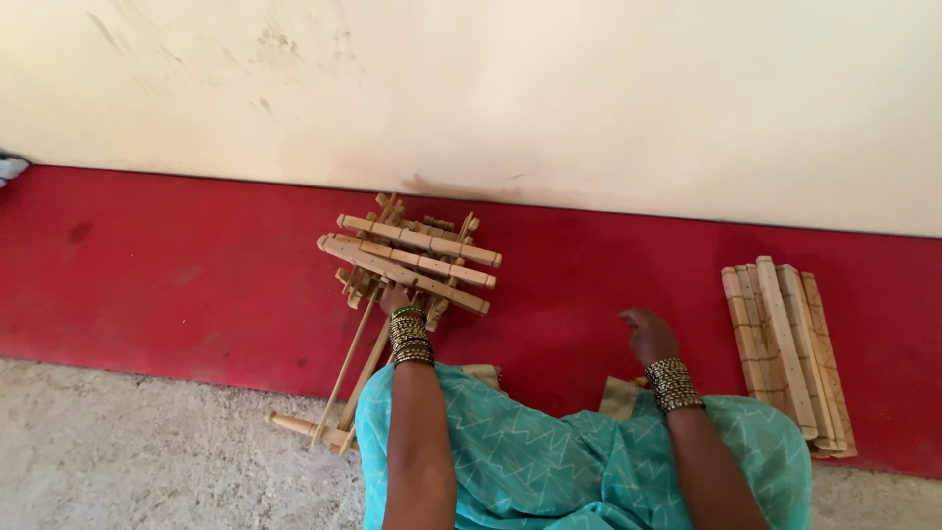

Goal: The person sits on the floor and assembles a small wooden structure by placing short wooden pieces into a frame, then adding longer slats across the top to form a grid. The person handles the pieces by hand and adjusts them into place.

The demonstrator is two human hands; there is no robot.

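A wooden frame of slotted bars and thin rods leans against the red base of the wall. My left hand reaches into its lower part, fingers hidden among the bars; whether it grips a piece I cannot tell. My right hand hovers above the red band with its fingers loosely curled and nothing visible in it. Both wrists wear stacks of dark bangles. A stack of flat wooden slats lies to the right of my right hand.
A cream wall rises above the red band. Grey rough floor lies at the lower left. Teal patterned cloth covers my lap. A round wooden peg of the frame rests on the floor.
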